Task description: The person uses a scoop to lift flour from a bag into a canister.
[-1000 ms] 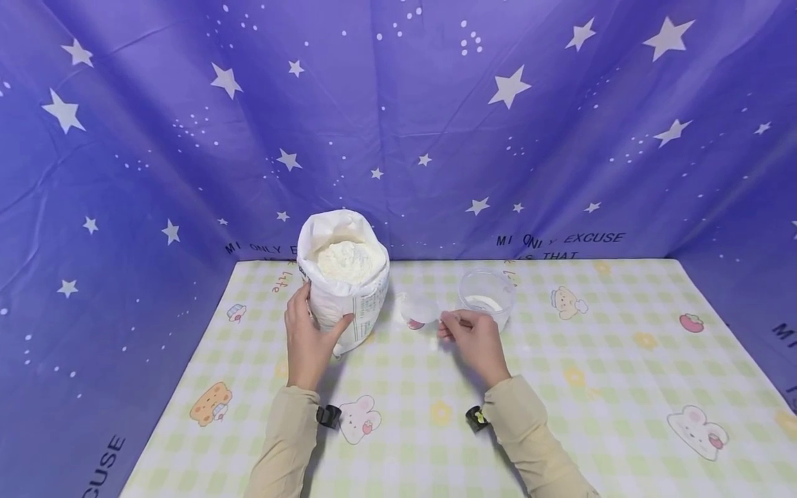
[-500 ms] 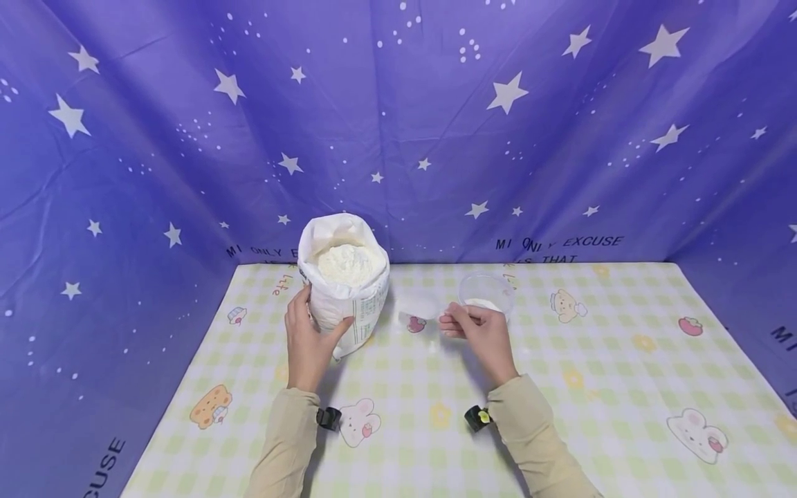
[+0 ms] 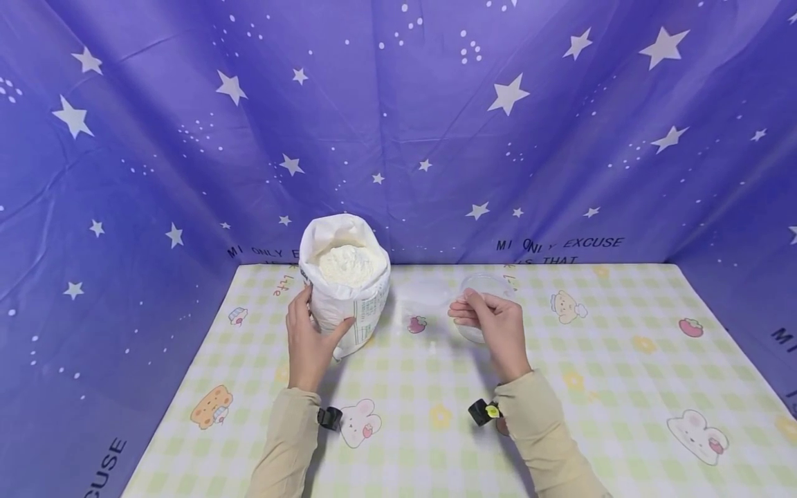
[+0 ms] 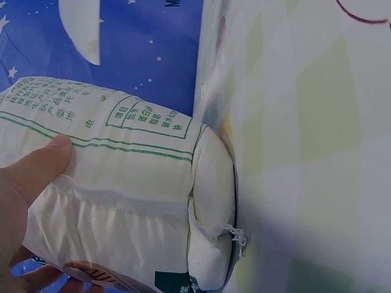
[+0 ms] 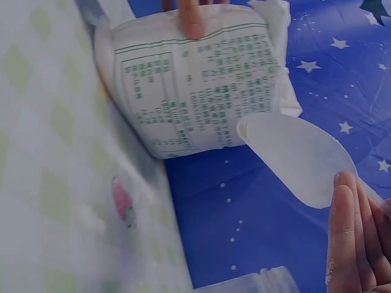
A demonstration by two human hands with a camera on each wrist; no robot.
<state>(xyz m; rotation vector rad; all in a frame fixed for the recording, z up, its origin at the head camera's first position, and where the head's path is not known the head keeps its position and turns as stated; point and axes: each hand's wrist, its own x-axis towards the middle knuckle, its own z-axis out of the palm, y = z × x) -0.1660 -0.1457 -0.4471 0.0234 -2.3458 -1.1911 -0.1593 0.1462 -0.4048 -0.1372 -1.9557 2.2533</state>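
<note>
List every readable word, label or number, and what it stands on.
"MI ONLY EXCUSE": starry curtain, right
"THAT": curtain, below that
"MI ONLY E": curtain, left
"CUSE": curtain, lower left
"MI": curtain, right edge
"life": tablecloth, left
"项目", "脂肪": bag
Most other bag print and partial letters: too small, blurred or cut off.

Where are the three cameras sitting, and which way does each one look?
Head: worn on the head, looking forward and down at the checked table, open bag and clear tub; the left hand, right hand and both sleeves show.
Left wrist: worn there, looking at the bag's side, which appears tipped sideways; part of the left hand shows.
Right wrist: worn there, looking past the white scoop towards the bag; right-hand fingers show, plus left-hand fingers at the top.
Shared: both wrist views show the bag's green print.
</note>
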